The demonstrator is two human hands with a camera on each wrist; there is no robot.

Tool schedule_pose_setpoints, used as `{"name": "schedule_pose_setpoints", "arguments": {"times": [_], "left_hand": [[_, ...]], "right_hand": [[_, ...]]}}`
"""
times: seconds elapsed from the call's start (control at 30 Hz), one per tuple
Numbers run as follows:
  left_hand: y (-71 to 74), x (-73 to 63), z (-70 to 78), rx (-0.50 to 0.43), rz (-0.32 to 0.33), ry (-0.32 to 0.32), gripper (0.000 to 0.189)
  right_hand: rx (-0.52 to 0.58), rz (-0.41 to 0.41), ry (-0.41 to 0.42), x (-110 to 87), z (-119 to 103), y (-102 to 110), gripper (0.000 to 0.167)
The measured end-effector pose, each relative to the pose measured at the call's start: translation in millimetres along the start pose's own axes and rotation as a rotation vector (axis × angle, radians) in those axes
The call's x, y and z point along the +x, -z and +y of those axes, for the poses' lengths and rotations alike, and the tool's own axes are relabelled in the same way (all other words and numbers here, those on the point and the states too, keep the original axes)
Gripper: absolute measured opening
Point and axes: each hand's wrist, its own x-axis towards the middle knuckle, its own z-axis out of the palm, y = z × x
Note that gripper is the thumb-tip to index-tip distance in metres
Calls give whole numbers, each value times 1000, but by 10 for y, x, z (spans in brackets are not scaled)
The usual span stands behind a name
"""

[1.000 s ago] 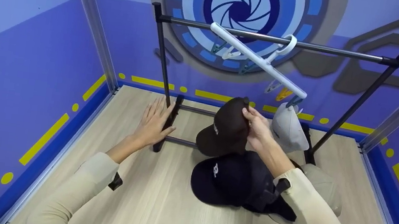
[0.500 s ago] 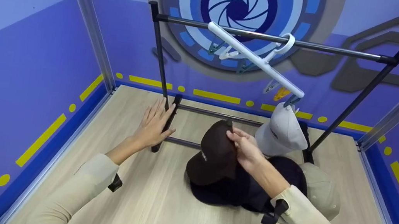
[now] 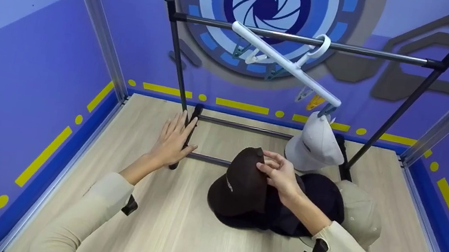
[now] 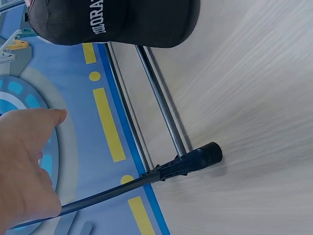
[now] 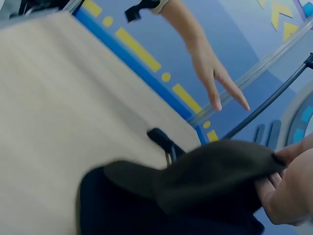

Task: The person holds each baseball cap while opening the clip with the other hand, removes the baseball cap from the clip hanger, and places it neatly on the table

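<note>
In the head view my right hand [image 3: 281, 178] pinches the back edge of a dark brown baseball cap [image 3: 240, 187], which sits over a navy cap [image 3: 322, 197]. White lettering shows on the brown cap's front. Fingers and thumb meet the cap's rim in the right wrist view, where the brown cap [image 5: 215, 171] is blurred. My left hand [image 3: 172, 140], fingers straight and spread, is at the left post of a black and chrome rack [image 3: 180, 62]. From a white hanger [image 3: 286, 62] on the rack's bar, a light grey cap [image 3: 318, 143] hangs by a clip.
A beige cap [image 3: 359, 213] lies right of the navy one on the wooden table [image 3: 174, 233]. Several clips, among them an orange clip [image 3: 315, 102], dangle from the hanger. Patterned blue panels [image 3: 41, 52] enclose the back and sides.
My right hand has lowered the brown cap toward me onto the navy cap, and its grip looks looser. The left hand has stayed by the post.
</note>
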Motion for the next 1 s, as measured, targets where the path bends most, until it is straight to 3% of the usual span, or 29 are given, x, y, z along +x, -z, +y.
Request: {"name": "schedule_pose_setpoints", "arguments": {"times": [0.17, 0.27, 0.7, 1.0], "left_hand": [[-22, 4, -11, -19, 7, -22, 76], [-41, -2, -13, -29, 12, -33, 75], [-69, 5, -17, -27, 15, -26, 76], [-102, -16, -43, -34, -5, -28, 77]], "right_hand": [[-261, 61, 164, -35, 45, 66, 50], [-354, 73, 213, -68, 82, 95, 48], [-489, -1, 244, -137, 246, 228, 45], [-486, -49, 237, -170, 328, 321, 47]]}}
